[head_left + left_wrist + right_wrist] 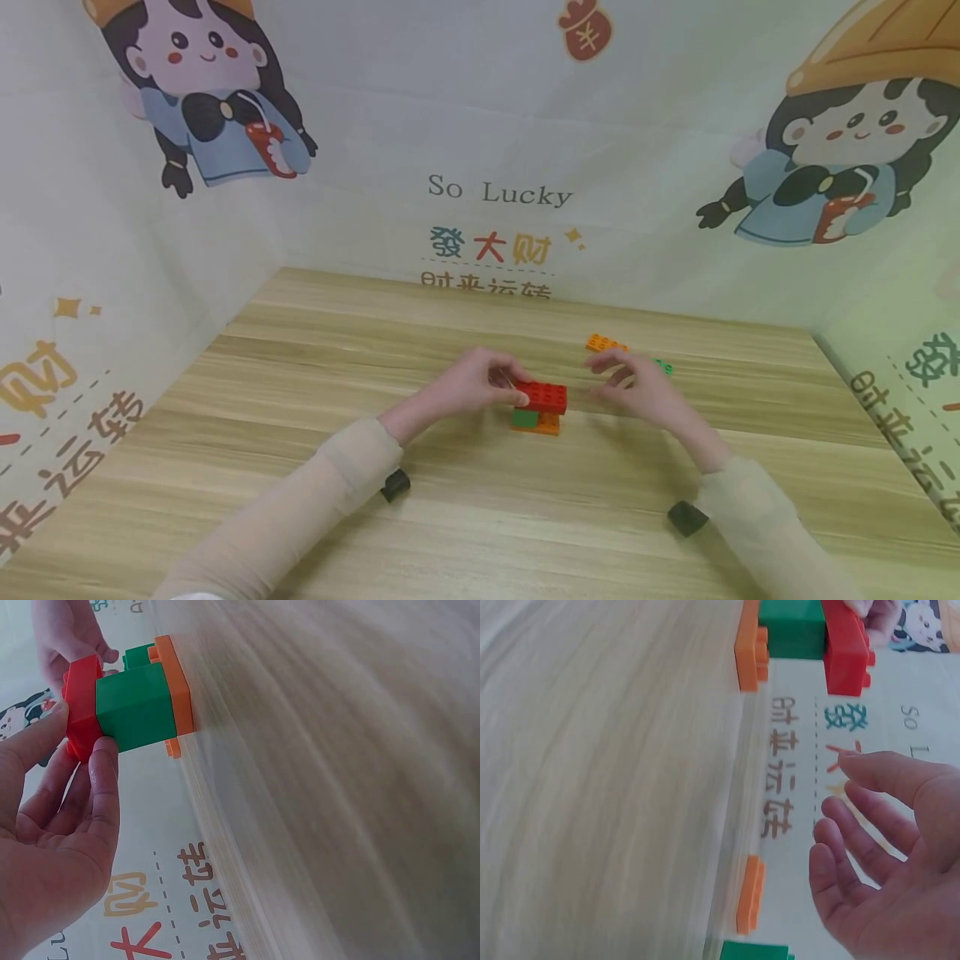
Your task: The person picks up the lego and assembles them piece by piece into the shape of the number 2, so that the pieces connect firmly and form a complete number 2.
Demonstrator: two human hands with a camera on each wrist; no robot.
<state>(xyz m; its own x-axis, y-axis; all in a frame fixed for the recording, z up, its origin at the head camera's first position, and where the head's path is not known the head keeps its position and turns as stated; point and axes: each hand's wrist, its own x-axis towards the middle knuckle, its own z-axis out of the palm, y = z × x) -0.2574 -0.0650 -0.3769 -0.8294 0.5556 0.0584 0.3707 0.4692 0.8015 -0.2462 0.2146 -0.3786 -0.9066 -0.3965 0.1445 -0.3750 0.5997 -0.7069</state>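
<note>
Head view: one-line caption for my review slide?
Left hand gripping a red brick above a green brick and orange base; right hand empty alongside.

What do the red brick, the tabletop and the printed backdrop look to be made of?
Red brick: probably hard plastic, smooth with slight sheen; crisp edges and moulded studs suggest it.
Tabletop: wood or wood-look laminate, smooth; grain-like streaks show, but not which.
Backdrop: likely cloth, matte, judging by its soft creases.
</note>
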